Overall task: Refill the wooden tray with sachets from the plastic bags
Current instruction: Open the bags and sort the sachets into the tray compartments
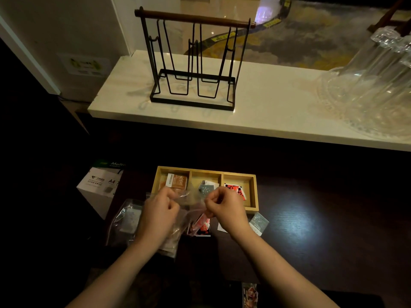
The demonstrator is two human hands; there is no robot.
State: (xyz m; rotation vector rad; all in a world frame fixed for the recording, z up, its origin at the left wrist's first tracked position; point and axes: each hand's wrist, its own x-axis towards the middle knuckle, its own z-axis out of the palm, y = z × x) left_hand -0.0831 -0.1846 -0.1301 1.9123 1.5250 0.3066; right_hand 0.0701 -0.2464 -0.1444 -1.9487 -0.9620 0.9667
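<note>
A wooden tray point(253, 192) with three compartments sits on the dark table. Brown sachets point(178, 181) lie in its left compartment, grey-blue ones point(206, 188) in the middle, red ones point(233, 188) in the right. My left hand point(160, 213) and my right hand point(224, 207) both pinch the top of a clear plastic bag point(191, 204) just in front of the tray. Red sachets point(202, 226) hang in that bag below my hands. A second plastic bag point(126, 221) with pale sachets lies at the left. A loose grey-blue sachet point(259, 223) rests on the table at the right.
A white A4 paper box point(100, 187) stands left of the tray. Behind, a raised pale counter point(266, 112) carries a black wire rack point(193, 63) and clear glassware point(373, 90) at the right. A small printed packet point(250, 294) lies near the bottom edge.
</note>
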